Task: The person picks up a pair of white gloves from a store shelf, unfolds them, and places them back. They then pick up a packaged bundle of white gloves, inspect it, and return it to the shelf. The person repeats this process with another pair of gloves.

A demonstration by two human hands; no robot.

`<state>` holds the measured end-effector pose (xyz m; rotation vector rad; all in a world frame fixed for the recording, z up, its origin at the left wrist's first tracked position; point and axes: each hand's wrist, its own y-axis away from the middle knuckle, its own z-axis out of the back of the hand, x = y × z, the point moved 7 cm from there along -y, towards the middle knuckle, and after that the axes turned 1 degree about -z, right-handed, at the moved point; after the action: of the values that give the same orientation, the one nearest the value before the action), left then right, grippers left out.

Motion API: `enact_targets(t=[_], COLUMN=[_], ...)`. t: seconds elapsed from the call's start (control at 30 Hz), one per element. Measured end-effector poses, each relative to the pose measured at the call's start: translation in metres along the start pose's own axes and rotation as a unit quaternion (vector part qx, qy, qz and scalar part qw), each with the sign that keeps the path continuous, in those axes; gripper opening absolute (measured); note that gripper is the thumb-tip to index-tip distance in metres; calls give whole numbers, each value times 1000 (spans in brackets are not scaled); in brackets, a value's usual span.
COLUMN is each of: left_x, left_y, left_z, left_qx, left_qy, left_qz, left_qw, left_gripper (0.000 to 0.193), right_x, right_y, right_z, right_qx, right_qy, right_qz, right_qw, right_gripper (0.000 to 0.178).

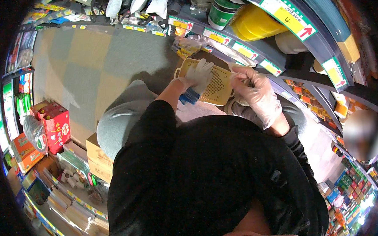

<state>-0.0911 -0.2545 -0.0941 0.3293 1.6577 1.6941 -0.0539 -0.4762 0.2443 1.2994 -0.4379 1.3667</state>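
Note:
A cream plastic basket (216,96) with a perforated base lies tilted in front of my knees. My left hand (200,76), in a whitish glove, is over the basket's left part with its fingers bent. A bundled blue piece, like cloth (189,96), sticks out from under that hand and appears gripped in it. At the basket's right end is my right hand (258,93), in a thin clear glove. Its fingers are curled together near the rim; what they hold, if anything, is hidden.
Shelving with price tags (246,50) curves along the front and right, carrying yellow bowls (256,23) and a green tub (223,12). Red boxes (56,123) and a cardboard carton (99,157) stand at left. Tiled floor (89,59) lies front left.

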Motion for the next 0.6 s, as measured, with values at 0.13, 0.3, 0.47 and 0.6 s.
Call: enact_targets(t=[0.13, 0.3, 0.47, 0.6], left_x=[-14, -52, -65, -59], left_y=[13, 46, 68, 90], left_z=[-1, 0, 7, 18], left_qx=[38, 77, 67, 44], left_qy=[-60, -122, -117, -80], left_qz=[22, 21, 12, 7], left_qw=[997, 989, 991, 996], left_gripper=[54, 51, 48, 46], right_x=[7, 9, 9, 4], right_y=[-4, -7, -5, 0], right_z=[0, -2, -1, 3], right_qx=[8, 10, -3, -32], right_qy=[4, -4, -13, -12], right_qz=[-5, -6, 1, 30], right_qw=[1000, 1000, 1000, 999], right_gripper=[41, 42, 42, 43])
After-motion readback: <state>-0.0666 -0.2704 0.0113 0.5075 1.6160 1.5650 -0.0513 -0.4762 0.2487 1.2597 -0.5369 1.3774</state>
